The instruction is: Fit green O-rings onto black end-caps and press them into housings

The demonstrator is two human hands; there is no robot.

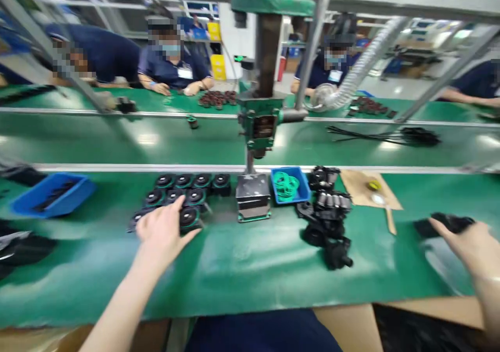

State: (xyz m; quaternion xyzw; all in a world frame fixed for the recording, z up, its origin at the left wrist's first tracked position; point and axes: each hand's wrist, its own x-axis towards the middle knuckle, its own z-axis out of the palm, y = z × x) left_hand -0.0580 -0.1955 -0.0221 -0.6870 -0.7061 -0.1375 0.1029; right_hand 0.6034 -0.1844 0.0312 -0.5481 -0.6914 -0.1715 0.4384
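My left hand [162, 229] reaches over a cluster of black round parts with green rings [202, 180] on the green bench. Its thumb and index finger are spread, with one round part [189, 216] between them; whether they press on it is unclear. At the far right, my right hand [474, 245] is closed around a black plastic part [455, 223], slightly blurred, with its far fingers hidden. Under that hand lies a clear plastic sheet or bag [443, 261]. A press [263, 117] with a metal block [253, 198] below it stands between the hands.
Right of the block are a blue bin of green rings [289, 201] and a pile of black housings [330, 211]. A wooden-handled brush-like tool [386, 211] lies by brown paper [355, 188]. Another blue bin [54, 198] sits left. Several co-workers sit across the bench.
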